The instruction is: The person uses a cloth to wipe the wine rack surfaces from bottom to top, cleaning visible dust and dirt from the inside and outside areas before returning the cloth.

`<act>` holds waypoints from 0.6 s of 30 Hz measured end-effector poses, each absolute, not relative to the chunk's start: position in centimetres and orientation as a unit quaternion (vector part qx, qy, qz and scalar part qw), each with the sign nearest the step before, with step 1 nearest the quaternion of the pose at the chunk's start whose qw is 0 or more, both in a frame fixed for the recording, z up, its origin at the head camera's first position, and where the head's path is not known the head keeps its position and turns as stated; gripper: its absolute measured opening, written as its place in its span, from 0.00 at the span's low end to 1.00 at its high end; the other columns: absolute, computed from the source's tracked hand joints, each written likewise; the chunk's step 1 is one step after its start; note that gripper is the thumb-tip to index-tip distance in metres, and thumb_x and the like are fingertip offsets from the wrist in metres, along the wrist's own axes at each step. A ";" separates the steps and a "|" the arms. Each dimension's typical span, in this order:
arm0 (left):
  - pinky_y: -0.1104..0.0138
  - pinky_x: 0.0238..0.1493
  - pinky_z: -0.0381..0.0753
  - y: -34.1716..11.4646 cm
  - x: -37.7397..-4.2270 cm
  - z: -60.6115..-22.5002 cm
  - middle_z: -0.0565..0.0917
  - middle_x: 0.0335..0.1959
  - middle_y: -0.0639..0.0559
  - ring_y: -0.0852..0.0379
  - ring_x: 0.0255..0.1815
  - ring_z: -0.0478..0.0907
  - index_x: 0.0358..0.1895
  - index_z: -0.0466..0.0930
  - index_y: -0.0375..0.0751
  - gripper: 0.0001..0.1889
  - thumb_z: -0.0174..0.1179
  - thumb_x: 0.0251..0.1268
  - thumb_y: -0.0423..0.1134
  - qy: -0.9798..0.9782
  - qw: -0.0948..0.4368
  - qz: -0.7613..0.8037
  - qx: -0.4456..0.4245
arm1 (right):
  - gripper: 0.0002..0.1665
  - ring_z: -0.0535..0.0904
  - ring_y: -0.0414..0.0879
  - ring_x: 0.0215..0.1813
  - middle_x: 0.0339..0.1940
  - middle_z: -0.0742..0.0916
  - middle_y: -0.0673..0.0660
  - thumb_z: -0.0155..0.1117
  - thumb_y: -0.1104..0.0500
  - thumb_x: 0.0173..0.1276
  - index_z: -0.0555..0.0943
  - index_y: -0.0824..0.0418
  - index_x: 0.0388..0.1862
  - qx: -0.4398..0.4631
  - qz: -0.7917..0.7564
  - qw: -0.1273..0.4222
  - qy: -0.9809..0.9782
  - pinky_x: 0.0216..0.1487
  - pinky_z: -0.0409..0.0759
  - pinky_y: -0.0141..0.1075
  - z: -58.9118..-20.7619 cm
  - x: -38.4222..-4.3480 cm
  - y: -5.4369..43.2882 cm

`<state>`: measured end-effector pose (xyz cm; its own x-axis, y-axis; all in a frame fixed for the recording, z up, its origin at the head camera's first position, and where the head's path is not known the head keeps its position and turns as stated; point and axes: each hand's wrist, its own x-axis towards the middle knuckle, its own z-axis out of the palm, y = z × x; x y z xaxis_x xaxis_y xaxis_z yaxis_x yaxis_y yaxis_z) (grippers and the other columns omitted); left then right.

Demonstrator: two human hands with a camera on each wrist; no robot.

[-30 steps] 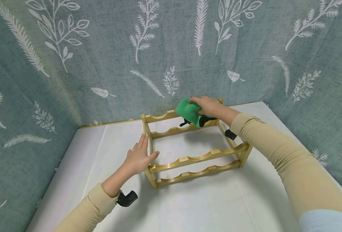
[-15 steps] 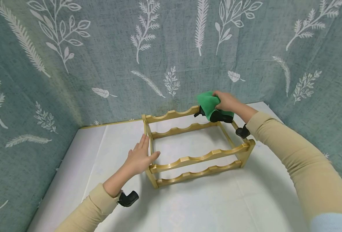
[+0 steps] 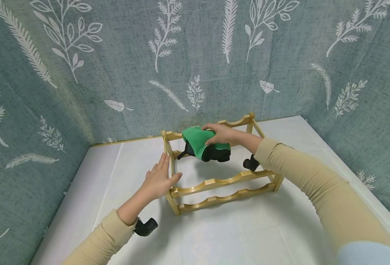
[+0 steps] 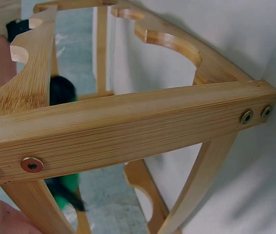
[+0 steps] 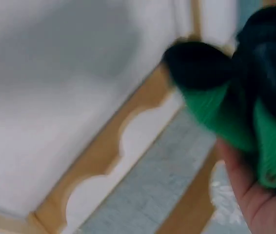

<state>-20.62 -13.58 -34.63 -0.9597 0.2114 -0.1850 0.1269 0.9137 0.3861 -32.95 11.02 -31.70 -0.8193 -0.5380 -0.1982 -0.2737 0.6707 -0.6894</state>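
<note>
A wooden wine rack [image 3: 226, 180] with scalloped rails stands on the white tabletop. My left hand [image 3: 158, 180] lies against its left end, fingers straight and thumb spread. In the left wrist view the rack's end bar [image 4: 128, 124] fills the middle, with round metal screw heads. My right hand [image 3: 223, 134] grips a bunched green-and-black cloth [image 3: 196, 140] near the rear upper rail, left of the rack's middle. A thin dark strap hangs from the cloth's left side. In the right wrist view the cloth [image 5: 226, 117] is blurred, with the thumb against it; the other fingers are hidden.
A grey-green curtain [image 3: 125, 73] with white leaf prints hangs behind the table and along both sides. White cloth covers the tabletop [image 3: 228, 235]. Small black cameras [image 3: 145, 226] are strapped at both wrists.
My right hand carried the cloth right along the rear of the rack, then back left and slightly nearer. The rear right corner post shows again. My left hand has stayed at the left end.
</note>
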 end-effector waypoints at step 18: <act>0.35 0.62 0.42 -13.6 -20.8 -34.8 0.34 0.73 0.38 0.28 0.68 0.42 0.72 0.35 0.32 0.42 0.41 0.67 0.58 0.969 0.120 0.194 0.096 | 0.32 0.67 0.58 0.58 0.67 0.65 0.67 0.52 0.63 0.64 0.61 0.66 0.68 -0.072 -0.269 0.195 0.940 0.51 0.69 0.46 -30.5 -34.5 18.5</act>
<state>-20.79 -13.63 -34.80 -0.9526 0.2332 -0.1954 0.1400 0.9062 0.3989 -34.47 18.45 -30.46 -0.9131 -0.2415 -0.3286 -0.0311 0.8448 -0.5342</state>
